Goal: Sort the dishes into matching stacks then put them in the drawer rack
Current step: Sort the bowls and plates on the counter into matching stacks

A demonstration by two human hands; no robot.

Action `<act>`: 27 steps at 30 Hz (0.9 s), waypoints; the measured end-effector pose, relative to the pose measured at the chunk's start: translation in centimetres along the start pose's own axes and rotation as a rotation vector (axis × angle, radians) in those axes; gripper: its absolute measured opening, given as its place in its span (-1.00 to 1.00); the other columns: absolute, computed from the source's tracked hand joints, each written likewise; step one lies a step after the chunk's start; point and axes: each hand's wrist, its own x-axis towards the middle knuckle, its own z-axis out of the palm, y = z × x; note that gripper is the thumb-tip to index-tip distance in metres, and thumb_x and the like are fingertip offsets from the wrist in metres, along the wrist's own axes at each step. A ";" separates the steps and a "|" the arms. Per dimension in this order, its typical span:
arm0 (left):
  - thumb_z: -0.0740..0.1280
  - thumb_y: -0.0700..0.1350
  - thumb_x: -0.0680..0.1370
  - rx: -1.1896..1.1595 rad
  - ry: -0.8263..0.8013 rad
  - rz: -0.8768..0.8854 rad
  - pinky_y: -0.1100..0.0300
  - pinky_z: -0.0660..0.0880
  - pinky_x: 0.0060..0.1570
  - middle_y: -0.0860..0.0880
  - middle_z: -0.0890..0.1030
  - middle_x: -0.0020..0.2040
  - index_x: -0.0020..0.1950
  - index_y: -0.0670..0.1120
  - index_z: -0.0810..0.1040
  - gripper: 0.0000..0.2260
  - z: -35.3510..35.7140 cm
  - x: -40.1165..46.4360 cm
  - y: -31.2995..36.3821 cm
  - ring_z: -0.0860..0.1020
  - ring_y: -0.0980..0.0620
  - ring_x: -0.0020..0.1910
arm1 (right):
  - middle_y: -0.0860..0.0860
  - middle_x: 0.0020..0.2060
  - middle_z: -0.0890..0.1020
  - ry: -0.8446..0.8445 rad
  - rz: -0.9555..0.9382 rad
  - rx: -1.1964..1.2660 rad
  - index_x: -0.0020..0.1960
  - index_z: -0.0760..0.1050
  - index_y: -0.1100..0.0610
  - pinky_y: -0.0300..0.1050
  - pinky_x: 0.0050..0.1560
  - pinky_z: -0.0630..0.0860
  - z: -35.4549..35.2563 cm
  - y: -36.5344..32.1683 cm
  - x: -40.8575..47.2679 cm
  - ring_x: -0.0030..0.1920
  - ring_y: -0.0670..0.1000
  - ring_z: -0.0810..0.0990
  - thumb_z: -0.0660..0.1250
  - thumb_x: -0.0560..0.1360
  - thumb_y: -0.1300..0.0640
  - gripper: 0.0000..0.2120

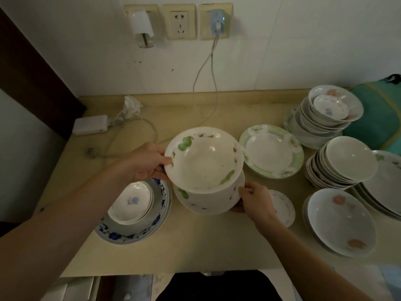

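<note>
A stack of white bowls with green leaf prints (204, 164) hangs above the middle of the beige counter (184, 246). My left hand (149, 162) grips the top bowl's left rim. My right hand (253, 199) holds the stack's lower right side. Small white bowls with a blue motif (131, 202) sit on a blue-patterned plate (156, 227) at the lower left. A green-rimmed plate stack (271, 152) lies right of the held bowls. A small saucer (282, 208) shows behind my right wrist.
On the right stand a mixed stack of bowls (323, 118), a stack of plain white dishes (342, 165), pink-flowered plates (340, 222) and more plates (388, 192) at the edge. A white charger (91, 124) and cables (130, 135) lie at the back left. A teal bag (377, 114) sits far right.
</note>
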 end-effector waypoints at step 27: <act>0.55 -0.26 0.45 0.488 0.209 0.126 0.03 0.69 -0.32 -0.17 0.73 -0.25 -0.13 -0.28 0.65 -0.87 1.6 2.0 -2.5 0.72 -0.07 -0.33 | 0.10 -0.30 0.73 -0.002 0.004 0.083 0.05 0.67 0.18 -0.05 -0.29 0.67 -0.3 0.9 -0.4 -0.30 0.14 0.74 0.36 0.62 0.20 -0.88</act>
